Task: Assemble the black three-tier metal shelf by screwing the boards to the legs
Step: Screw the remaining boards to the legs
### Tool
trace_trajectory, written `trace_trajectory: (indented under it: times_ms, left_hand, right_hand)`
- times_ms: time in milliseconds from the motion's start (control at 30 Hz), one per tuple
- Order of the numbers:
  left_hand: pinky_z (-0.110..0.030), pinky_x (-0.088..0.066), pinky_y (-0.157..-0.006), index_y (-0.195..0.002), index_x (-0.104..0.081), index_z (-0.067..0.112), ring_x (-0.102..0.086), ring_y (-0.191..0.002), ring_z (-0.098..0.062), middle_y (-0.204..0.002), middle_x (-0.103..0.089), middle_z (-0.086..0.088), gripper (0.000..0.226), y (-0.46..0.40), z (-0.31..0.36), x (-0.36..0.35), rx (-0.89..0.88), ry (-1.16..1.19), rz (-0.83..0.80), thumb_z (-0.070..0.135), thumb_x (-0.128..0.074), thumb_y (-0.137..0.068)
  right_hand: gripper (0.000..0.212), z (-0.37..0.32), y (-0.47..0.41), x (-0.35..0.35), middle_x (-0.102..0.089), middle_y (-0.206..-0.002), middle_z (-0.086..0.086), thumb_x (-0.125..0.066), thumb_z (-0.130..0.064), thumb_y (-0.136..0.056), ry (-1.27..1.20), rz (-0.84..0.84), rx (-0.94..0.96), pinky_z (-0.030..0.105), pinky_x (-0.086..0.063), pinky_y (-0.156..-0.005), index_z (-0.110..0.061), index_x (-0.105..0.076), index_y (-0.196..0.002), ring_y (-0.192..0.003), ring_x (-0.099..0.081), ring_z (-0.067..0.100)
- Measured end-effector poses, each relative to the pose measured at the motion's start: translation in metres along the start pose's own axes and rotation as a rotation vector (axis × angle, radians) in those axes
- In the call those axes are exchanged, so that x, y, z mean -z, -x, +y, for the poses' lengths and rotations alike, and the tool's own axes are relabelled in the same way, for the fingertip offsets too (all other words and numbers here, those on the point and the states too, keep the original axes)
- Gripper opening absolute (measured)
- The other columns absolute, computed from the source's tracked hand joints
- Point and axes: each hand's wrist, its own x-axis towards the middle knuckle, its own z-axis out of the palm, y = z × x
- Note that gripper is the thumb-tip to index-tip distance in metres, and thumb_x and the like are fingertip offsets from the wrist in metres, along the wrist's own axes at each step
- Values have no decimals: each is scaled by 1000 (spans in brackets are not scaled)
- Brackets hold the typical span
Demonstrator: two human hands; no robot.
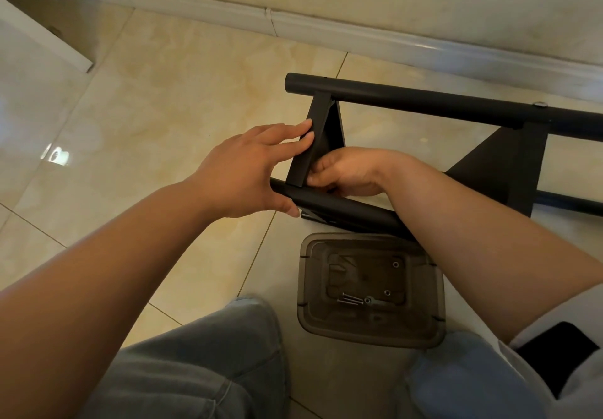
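Note:
The black metal shelf lies on its side on the tiled floor. A far leg tube (pixel 408 98) runs left to right, and a near leg tube (pixel 342 209) lies closer to me. A black board (pixel 313 138) spans the two tubes at their left ends; a second board (pixel 509 164) sits further right. My left hand (pixel 248 170) rests on the left board's edge with straight fingers, thumb by the near tube. My right hand (pixel 349 174) curls its fingers against the board's lower end where it meets the near tube. What it pinches is hidden.
A smoky plastic tray (pixel 434 330) in front of my knees holds a few screws (pixel 350 300) and small nuts. A white baseboard (pixel 326 30) runs along the wall behind. A white panel (pixel 49 40) stands at far left. My jeans-clad knees fill the bottom edge.

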Motion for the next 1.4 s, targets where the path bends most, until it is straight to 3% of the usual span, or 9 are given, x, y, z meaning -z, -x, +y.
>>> trace_trajectory:
  times_ms: [133,267,433,567,633,733,1000,1233,1400]
  left_hand:
    - [-30,-28,-107,-148,-11,38,-12,-142,-7,-154,-5,25,103,0,-1,-1,0,5,4,57,-72,-67]
    - [-31,-28,-108,-149,-11,37,-12,-142,-8,-154,-4,26,102,-3,-1,-2,-7,21,11,56,-71,-69]
    - [-32,-35,-107,-149,-12,36,-19,-140,-5,-153,-3,28,101,-6,-2,-3,-12,176,-5,48,-75,-71]
    - [-27,-43,-99,-149,-11,36,-43,-125,-4,-152,0,31,100,-4,-1,-3,5,226,-35,42,-76,-73]
    - [-26,-45,-95,-149,-9,38,-55,-108,-2,-148,6,36,99,-3,2,-4,18,251,-54,39,-75,-75]
    - [-26,-45,-93,-149,-7,38,-54,-100,0,-140,12,40,98,-2,4,-5,30,250,-66,39,-74,-77]
    - [-26,-45,-94,-150,-10,36,-55,-110,-4,-152,7,32,95,-6,11,-11,43,317,33,37,-73,-79]
    - [-27,-47,-93,-151,1,29,-55,-113,-11,-150,23,27,96,-7,26,-40,76,258,186,42,-66,-83]
    - [-30,-29,-111,-151,1,25,-27,-137,-11,-150,27,20,86,-10,31,-54,64,214,156,59,-46,-88]
  right_hand:
    - [15,-1,2,-2,-67,-90,3,-51,-14,-94,2,6,-5,35,-49,-92,-17,-65,-90,-93,-64,19]
    - [12,-8,13,-3,-67,-86,-3,-52,-20,-94,118,119,6,27,-49,-80,-21,-63,-89,-86,-63,13]
    - [9,-20,42,7,-55,-75,-11,-58,-29,-91,580,706,202,23,-39,-69,-22,-61,-86,-75,-52,7]
    - [22,-27,66,28,-53,-103,4,-53,-26,-89,1149,1116,309,32,-37,-80,-15,-58,-107,-99,-48,23]
    - [39,-27,70,44,-50,-118,10,-53,-32,-89,1252,1076,88,39,-36,-88,-15,-50,-124,-111,-44,30]
    - [35,-25,70,55,-55,-97,7,-47,-39,-94,1201,938,-115,37,-40,-72,-17,-49,-120,-88,-52,26]
    - [26,-40,76,64,-53,-91,4,-50,-34,-95,1113,869,-135,35,-42,-71,-16,-53,-112,-85,-52,24]
    - [23,-55,86,67,-58,-102,5,-49,-29,-95,1146,884,-16,35,-37,-74,-20,-52,-116,-93,-53,26]
    - [34,-41,83,60,-59,-113,5,-50,-31,-95,1214,986,68,38,-34,-82,-23,-49,-128,-104,-52,27]
